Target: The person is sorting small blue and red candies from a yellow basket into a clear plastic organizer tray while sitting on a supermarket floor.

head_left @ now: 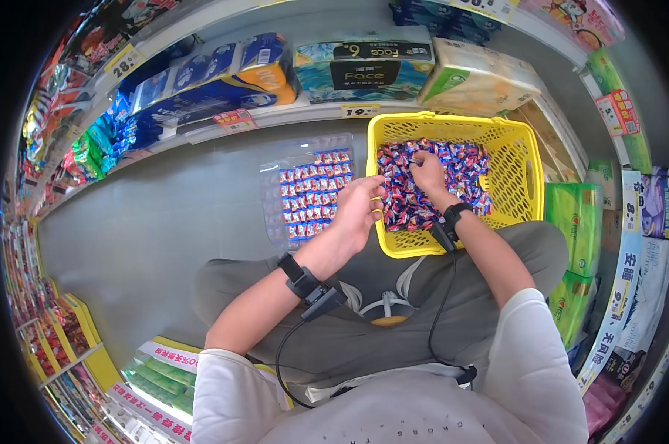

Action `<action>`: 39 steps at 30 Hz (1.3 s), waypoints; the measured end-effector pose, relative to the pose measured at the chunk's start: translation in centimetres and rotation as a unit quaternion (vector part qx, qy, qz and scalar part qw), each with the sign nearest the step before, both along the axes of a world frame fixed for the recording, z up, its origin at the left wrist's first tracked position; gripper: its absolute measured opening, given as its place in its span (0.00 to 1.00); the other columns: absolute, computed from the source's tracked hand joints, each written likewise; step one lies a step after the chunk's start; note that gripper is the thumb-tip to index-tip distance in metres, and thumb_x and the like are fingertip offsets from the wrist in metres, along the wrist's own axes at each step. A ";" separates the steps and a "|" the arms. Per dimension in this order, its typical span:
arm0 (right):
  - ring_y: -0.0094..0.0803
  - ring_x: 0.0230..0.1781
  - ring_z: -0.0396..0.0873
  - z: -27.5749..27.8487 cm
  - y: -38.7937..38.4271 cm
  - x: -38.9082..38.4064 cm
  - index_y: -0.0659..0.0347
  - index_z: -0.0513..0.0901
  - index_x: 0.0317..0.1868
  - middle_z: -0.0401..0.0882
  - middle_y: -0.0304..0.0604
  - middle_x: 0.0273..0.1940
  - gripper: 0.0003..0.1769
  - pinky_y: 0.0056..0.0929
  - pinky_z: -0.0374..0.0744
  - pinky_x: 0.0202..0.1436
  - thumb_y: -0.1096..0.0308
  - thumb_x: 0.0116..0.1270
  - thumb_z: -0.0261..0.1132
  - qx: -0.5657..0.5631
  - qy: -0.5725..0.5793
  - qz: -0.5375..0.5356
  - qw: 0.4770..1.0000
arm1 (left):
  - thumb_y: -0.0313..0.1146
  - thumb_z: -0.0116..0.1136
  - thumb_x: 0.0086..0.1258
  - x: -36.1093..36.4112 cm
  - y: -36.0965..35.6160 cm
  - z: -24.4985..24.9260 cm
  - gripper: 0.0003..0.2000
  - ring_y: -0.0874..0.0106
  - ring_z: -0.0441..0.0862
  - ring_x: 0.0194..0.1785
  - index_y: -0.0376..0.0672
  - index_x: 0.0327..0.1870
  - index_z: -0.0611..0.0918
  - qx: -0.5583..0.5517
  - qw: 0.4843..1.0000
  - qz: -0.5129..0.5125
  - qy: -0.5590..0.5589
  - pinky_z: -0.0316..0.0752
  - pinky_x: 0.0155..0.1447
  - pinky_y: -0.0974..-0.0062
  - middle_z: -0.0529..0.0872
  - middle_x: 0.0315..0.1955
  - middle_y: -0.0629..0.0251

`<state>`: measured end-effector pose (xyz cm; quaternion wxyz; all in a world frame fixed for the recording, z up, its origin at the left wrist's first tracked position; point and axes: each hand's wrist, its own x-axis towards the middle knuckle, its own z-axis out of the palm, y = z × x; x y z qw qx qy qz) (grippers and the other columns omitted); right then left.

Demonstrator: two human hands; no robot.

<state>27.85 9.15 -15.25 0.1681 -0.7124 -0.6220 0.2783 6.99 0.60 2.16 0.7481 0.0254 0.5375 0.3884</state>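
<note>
Right hand (pixel 427 172) pinches wrapped candies (pixel 464 166) inside the yellow basket (pixel 523 163) (propped against the knees, within easy reach). Left hand (pixel 356 211) curls at its nine-o'clock rim; I cannot tell whether its grip holds anything. Clear candy tray (pixel 297 146) lies at the basket's nine o'clock.

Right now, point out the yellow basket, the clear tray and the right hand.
yellow basket (pixel 517 177): head view, on its right mesh wall.
clear tray (pixel 290 153): head view, on its bare upper-left part.
right hand (pixel 427 172): head view, on the back of the hand.
</note>
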 end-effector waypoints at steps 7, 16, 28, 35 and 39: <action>0.55 0.54 0.77 -1.0 0.7 -0.2 0.60 0.84 0.51 0.78 0.57 0.52 0.17 0.50 0.78 0.59 0.67 0.61 0.66 -0.015 -0.127 0.031 0.991 | 0.37 0.60 0.69 -1.0 -0.4 -0.5 0.06 0.80 0.74 0.33 0.48 0.42 0.81 -0.005 1.000 -0.003 -0.023 0.69 0.40 0.78 0.80 0.31 0.77; 0.52 0.54 0.78 2.9 -1.1 -2.0 0.60 0.84 0.48 0.80 0.53 0.50 0.21 0.48 0.80 0.54 0.54 0.62 0.72 -0.043 -0.187 0.095 0.977 | 0.37 0.60 0.69 -1.5 0.1 -1.2 0.06 0.81 0.74 0.31 0.48 0.42 0.81 -0.003 1.000 0.001 -0.022 0.69 0.39 0.78 0.81 0.31 0.78; 0.28 0.34 0.81 15.0 -5.3 -6.2 0.65 0.72 0.67 0.83 0.44 0.37 0.22 0.29 0.79 0.38 0.66 0.77 0.55 -0.150 0.313 0.129 0.929 | 0.38 0.63 0.73 -2.7 1.1 -1.7 0.13 0.78 0.80 0.43 0.42 0.52 0.82 0.132 0.985 -0.067 0.085 0.75 0.49 0.77 0.85 0.42 0.70; 0.20 0.27 0.76 15.3 -6.0 -7.7 0.69 0.78 0.56 0.83 0.39 0.34 0.17 0.21 0.74 0.30 0.71 0.70 0.66 -0.158 0.396 0.074 0.901 | 0.32 0.61 0.74 -2.7 0.4 -2.8 0.10 0.76 0.83 0.41 0.36 0.49 0.82 0.152 0.986 -0.034 0.064 0.80 0.49 0.75 0.86 0.38 0.63; 0.14 0.28 0.75 15.8 -5.2 -7.7 0.61 0.84 0.46 0.83 0.32 0.33 0.09 0.16 0.69 0.29 0.68 0.69 0.69 -0.232 0.480 -0.068 0.843 | 0.29 0.61 0.73 -2.5 0.8 -2.4 0.09 0.76 0.83 0.41 0.36 0.49 0.81 0.126 0.987 0.021 0.102 0.82 0.47 0.78 0.86 0.40 0.62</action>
